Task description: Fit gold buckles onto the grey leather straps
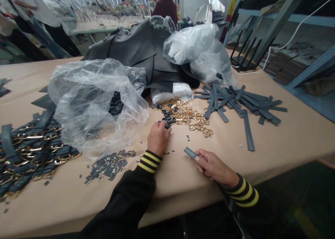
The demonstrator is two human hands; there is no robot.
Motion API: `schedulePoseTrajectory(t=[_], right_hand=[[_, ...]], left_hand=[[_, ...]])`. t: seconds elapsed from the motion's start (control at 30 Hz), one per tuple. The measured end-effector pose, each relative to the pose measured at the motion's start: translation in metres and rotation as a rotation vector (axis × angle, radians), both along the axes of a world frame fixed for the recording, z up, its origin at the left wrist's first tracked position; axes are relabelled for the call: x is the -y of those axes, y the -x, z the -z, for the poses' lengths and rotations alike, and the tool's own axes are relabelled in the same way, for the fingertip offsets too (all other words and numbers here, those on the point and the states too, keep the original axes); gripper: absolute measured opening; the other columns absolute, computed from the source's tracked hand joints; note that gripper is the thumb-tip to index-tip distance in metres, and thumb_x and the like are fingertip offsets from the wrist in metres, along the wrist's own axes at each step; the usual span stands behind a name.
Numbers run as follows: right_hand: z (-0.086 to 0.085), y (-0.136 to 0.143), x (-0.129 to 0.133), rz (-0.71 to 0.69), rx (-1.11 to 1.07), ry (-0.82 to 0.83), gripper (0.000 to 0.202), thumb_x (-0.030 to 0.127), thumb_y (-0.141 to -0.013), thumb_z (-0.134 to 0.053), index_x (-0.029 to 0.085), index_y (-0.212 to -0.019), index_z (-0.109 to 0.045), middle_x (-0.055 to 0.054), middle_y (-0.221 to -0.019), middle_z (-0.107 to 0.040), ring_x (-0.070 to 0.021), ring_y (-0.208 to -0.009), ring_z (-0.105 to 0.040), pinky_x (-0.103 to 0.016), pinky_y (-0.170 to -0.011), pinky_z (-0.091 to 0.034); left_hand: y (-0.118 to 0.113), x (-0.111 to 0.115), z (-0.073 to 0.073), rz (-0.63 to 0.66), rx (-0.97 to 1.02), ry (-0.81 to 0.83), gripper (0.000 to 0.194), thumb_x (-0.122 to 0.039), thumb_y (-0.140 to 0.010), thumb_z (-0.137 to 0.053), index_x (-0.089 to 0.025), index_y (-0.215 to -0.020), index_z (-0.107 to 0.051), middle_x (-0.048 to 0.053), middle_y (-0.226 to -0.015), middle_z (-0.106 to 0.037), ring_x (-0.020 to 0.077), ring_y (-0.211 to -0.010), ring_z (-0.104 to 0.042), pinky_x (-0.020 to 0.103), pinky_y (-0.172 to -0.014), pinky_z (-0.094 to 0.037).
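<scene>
My right hand (pixel 213 167) pinches a short dark grey strap (pixel 190 152) between thumb and fingers, its free end pointing left above the table. At the near edge of a pile of gold metal buckles (pixel 187 114), my left hand (pixel 158 138) has its fingers bent together. They close on a small black loop among other black loops (pixel 170 120), though the fingers partly hide it. Small dark keeper pieces (pixel 107 166) lie heaped left of my left wrist, and a few are scattered between my hands.
Loose grey straps (pixel 235 99) are piled at the right. Finished-looking straps with gold buckles (pixel 34 151) form a heap at the left. An open clear plastic bag (pixel 96 106), dark leather pieces (pixel 131 50), another plastic bag (pixel 193 45) and a router (pixel 242 59) stand behind.
</scene>
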State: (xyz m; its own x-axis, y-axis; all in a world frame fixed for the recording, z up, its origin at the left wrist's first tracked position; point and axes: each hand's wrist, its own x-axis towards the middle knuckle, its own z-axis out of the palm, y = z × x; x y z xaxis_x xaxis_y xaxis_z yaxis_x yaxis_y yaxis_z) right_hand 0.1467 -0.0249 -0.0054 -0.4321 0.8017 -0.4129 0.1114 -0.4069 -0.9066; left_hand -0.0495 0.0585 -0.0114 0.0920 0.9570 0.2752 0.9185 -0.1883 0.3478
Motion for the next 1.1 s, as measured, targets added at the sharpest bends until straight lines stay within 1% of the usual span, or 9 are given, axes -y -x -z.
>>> schedulePoseTrajectory(t=[0.1,0.27,0.5,0.6,0.67,0.77,0.83,0.93,1.1], right_hand=[[0.001,0.000,-0.001,-0.015,-0.013,-0.009,0.023,0.040,-0.082,-0.043,0.017,-0.083,-0.042,0.008,-0.053,-0.041,-0.0019,-0.034,-0.027,-0.013,-0.030,-0.020],[-0.001,-0.001,-0.004,-0.007,-0.021,0.001,0.025,0.041,-0.081,-0.045,0.017,-0.082,-0.042,0.009,-0.052,-0.041,-0.0014,-0.033,-0.027,-0.013,-0.030,-0.020],[0.002,0.001,-0.006,0.020,-0.036,-0.043,0.023,0.037,-0.080,-0.047,0.014,-0.079,-0.046,0.004,-0.058,-0.050,-0.0027,-0.038,-0.039,-0.015,-0.037,-0.033],[0.004,0.000,-0.007,0.020,-0.043,-0.069,0.021,0.034,-0.080,-0.048,0.013,-0.077,-0.048,-0.001,-0.067,-0.057,-0.0043,-0.044,-0.046,-0.017,-0.043,-0.039],[0.004,-0.001,-0.008,0.030,-0.032,-0.089,0.021,0.034,-0.080,-0.048,0.013,-0.078,-0.048,-0.001,-0.067,-0.057,-0.0038,-0.042,-0.042,-0.016,-0.040,-0.036],[0.000,0.001,-0.011,0.091,0.017,-0.170,0.021,0.035,-0.081,-0.048,0.014,-0.082,-0.050,0.003,-0.061,-0.051,-0.0034,-0.039,-0.035,-0.016,-0.036,-0.029],[-0.003,0.004,-0.013,0.123,0.062,-0.268,0.021,0.035,-0.079,-0.051,0.015,-0.082,-0.053,0.003,-0.060,-0.050,-0.0045,-0.042,-0.037,-0.017,-0.039,-0.031],[-0.006,0.012,-0.016,0.140,0.088,-0.384,0.022,0.036,-0.075,-0.056,0.014,-0.080,-0.054,0.000,-0.068,-0.055,-0.0084,-0.056,-0.047,-0.020,-0.052,-0.039],[-0.002,0.014,-0.017,0.155,0.126,-0.402,0.020,0.034,-0.075,-0.056,0.014,-0.073,-0.055,0.000,-0.066,-0.056,-0.0116,-0.062,-0.051,-0.023,-0.061,-0.041]], left_hand=[[-0.004,-0.015,0.005,0.002,-0.186,0.031,0.016,-0.026,-0.078,-0.049,-0.015,-0.089,-0.053,0.011,-0.088,-0.052,0.0239,-0.079,-0.053,0.032,-0.065,-0.044],[-0.002,-0.015,0.012,0.052,-0.307,0.001,0.017,-0.025,-0.081,-0.044,-0.012,-0.089,-0.051,0.012,-0.090,-0.051,0.0232,-0.081,-0.053,0.031,-0.067,-0.045],[0.010,-0.018,0.015,0.134,-0.258,-0.012,0.018,-0.022,-0.083,-0.040,-0.010,-0.091,-0.051,0.013,-0.088,-0.052,0.0222,-0.078,-0.054,0.031,-0.067,-0.045],[0.013,-0.014,0.007,0.136,-0.006,-0.036,0.017,-0.020,-0.081,-0.041,-0.012,-0.089,-0.053,0.012,-0.087,-0.055,0.0207,-0.079,-0.054,0.032,-0.072,-0.044],[0.011,-0.005,-0.001,0.126,0.318,0.031,0.016,-0.023,-0.080,-0.045,-0.014,-0.088,-0.055,0.007,-0.079,-0.058,0.0175,-0.072,-0.056,0.030,-0.070,-0.045],[0.002,0.018,-0.009,0.170,0.923,0.378,0.024,-0.031,-0.075,-0.054,-0.014,-0.091,-0.058,0.004,-0.074,-0.061,0.0126,-0.060,-0.057,0.025,-0.059,-0.047],[-0.007,0.036,-0.009,0.180,1.208,0.599,0.028,-0.030,-0.071,-0.060,-0.013,-0.094,-0.061,0.006,-0.080,-0.064,0.0120,-0.064,-0.060,0.024,-0.061,-0.049],[-0.021,0.058,-0.003,0.124,1.358,0.698,0.029,-0.027,-0.069,-0.064,-0.013,-0.095,-0.063,0.006,-0.082,-0.066,0.0111,-0.067,-0.060,0.023,-0.068,-0.048],[-0.032,0.073,0.000,0.066,1.423,0.651,0.019,-0.023,-0.066,-0.068,-0.013,-0.080,-0.059,0.001,-0.070,-0.064,0.0091,-0.060,-0.058,0.022,-0.063,-0.048]])
